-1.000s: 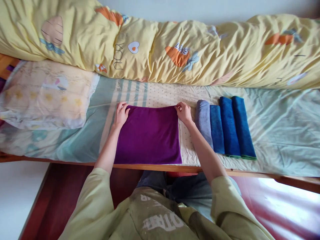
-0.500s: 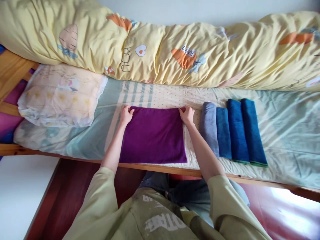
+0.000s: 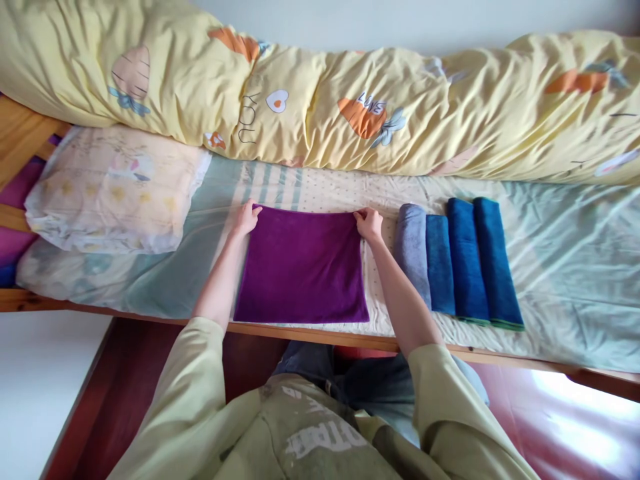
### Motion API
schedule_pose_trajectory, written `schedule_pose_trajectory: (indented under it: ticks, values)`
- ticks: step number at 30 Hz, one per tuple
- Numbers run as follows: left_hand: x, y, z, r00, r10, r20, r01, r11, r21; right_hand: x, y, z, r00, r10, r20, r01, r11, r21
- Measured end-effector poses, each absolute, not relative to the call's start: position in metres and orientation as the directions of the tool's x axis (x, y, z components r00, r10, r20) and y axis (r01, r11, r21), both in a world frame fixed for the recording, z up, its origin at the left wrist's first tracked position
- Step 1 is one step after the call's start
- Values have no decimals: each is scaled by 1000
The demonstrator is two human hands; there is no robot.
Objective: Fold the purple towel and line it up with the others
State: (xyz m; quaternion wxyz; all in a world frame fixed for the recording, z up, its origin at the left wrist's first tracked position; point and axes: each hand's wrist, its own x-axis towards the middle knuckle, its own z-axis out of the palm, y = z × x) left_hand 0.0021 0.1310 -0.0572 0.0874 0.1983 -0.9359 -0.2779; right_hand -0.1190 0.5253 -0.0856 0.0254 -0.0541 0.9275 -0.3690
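A purple towel (image 3: 303,267) lies spread in a near-rectangle on the bed, its near edge along the bed's front rail. My left hand (image 3: 246,218) pinches its far left corner between thumb and fingers. At the far right corner, my right hand (image 3: 369,224) grips the cloth the same way. To the right of my right forearm, several rolled or folded towels lie side by side: a grey-blue towel (image 3: 413,253), a shorter blue towel (image 3: 441,263) and two longer dark blue ones with green edges (image 3: 467,260).
A yellow quilt (image 3: 320,107) with carrot prints is bunched along the wall side. A pale folded pillow or bedding bundle (image 3: 115,193) sits at the left end, by the wooden bed frame (image 3: 30,143). The patterned sheet (image 3: 560,267) extends to the right.
The towel's far edge has shifted slightly away from me at the left, with my left hand on its corner. My right hand keeps its hold; the whole view has shifted a little.
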Motion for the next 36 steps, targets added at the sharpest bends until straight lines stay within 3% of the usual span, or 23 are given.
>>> schedule_pose_trajectory:
  ticks: [3, 9, 12, 16, 19, 21, 24, 26, 29, 36]
  values:
    - [1, 135, -54, -910, -412, -46, -361, 733, 576, -115, 525, -89, -996, -82, 25, -77, 738, -670]
    - [8, 134, -27, -884, -172, -435, -460, 489, 741, -106, 522, -91, -995, -81, 52, -96, 758, -646]
    - [6, 133, -15, -808, -109, -579, -573, 373, 730, -104, 522, -88, -994, -94, 48, -103, 758, -644]
    - [1, 136, -4, -730, 0, -683, -633, 376, 676, -102, 524, -83, -994, -106, 35, -103, 756, -646]
    - [9, 148, 1, -797, 41, -602, -503, 506, 701, -100, 525, -82, -992, -120, 42, -118, 740, -662]
    - [25, 169, 1, -896, -25, -444, -344, 672, 656, -99, 526, -83, -991, -119, 55, -126, 734, -667]
    - [62, 213, -7, -991, -131, -18, -126, 892, 435, -97, 525, -86, -991, -106, 80, -132, 734, -666]
    - [89, 242, -17, -988, -48, 148, -2, 954, 299, -97, 525, -88, -990, -99, 100, -140, 732, -667]
    - [116, 267, -30, -985, 48, 166, 81, 976, 203, -97, 526, -90, -987, -104, 119, -157, 728, -668]
    - [118, 258, -33, -982, 28, 187, 83, 952, 294, -96, 527, -90, -987, -123, 101, -159, 739, -655]
